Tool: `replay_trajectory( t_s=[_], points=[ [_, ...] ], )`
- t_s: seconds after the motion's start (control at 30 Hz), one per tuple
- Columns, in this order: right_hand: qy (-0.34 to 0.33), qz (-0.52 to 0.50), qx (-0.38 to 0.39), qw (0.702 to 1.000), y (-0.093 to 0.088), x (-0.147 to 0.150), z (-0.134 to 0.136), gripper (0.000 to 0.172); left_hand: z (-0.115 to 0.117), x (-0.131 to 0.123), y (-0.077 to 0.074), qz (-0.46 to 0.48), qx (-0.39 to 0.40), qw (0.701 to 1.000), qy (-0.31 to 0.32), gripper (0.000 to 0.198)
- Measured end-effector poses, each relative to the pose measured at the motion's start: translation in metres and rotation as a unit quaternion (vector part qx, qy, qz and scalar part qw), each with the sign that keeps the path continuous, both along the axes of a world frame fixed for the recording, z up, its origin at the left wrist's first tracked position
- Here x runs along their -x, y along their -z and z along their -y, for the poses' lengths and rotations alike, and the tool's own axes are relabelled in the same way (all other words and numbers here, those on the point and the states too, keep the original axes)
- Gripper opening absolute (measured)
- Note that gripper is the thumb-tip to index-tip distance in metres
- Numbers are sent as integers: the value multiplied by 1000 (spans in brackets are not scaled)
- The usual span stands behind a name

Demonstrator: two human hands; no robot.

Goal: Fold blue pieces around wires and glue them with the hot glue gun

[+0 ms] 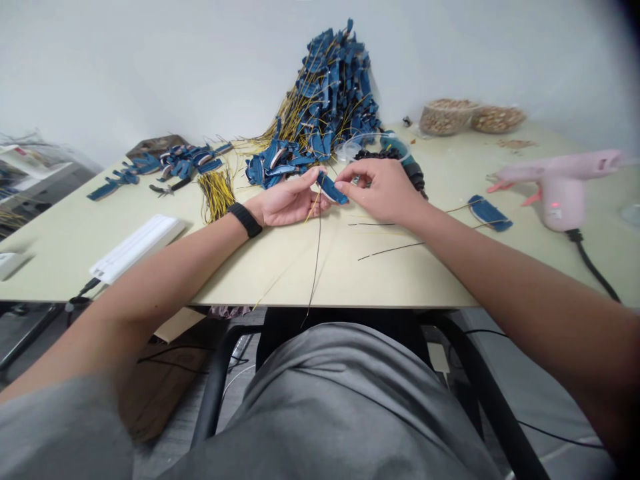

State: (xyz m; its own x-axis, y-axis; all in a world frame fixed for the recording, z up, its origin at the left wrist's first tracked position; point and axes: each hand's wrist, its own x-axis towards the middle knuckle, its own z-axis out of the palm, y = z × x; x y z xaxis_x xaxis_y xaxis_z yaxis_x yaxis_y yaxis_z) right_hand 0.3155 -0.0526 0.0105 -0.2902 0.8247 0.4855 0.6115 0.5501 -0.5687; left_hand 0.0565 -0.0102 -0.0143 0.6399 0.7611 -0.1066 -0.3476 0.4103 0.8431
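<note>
Working at a pale worktop (390, 287), a person in grey clothing (320, 413) sits before a dark wire (317, 267) that hangs over the near edge, well left of the pink glue gun (565, 175). The wire runs up to a small blue piece (331, 189), held in the air left of the glue gun. The left hand (287, 203), a black band (245, 220) at its wrist, has its grip pinching the piece's left end; the right hand (387, 193) has thumb and forefinger pinching its right edge. Careful handling would seem to call for a light, steady left grip, small fingertip moves on the right, and the wire left untwisted. The right forearm is best kept off the leads of the spare blue piece (490, 213), just left of the glue gun, and clear of the gun's nozzle; its lit red lamp suggests heat. Farther left of the gun lie yellow wires (217, 195) and pliers (173, 188). Beyond and left of it rises a tall heap (340, 87) of blue pieces; behind it sits a tub (445, 119) of tan bits.
</note>
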Motion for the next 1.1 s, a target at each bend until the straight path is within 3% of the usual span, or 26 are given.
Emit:
replay_trajectory(
  t_s=[0.2, 0.8, 1.1],
  points=[
    [-6, 7, 6, 1000, 0, 4, 0, 16, -1, 1, 3, -15, 15, 1000, -8, 20],
    [-8, 17, -13, 1000, 4, 6, -1, 20, -6, 4, 7, -13, -3, 1000, 17, 21],
    [-18, 14, -16, 1000, 5, 6, -2, 14, -13, 12, 15, -55, -84, 994, 44, 35]
  ],
)
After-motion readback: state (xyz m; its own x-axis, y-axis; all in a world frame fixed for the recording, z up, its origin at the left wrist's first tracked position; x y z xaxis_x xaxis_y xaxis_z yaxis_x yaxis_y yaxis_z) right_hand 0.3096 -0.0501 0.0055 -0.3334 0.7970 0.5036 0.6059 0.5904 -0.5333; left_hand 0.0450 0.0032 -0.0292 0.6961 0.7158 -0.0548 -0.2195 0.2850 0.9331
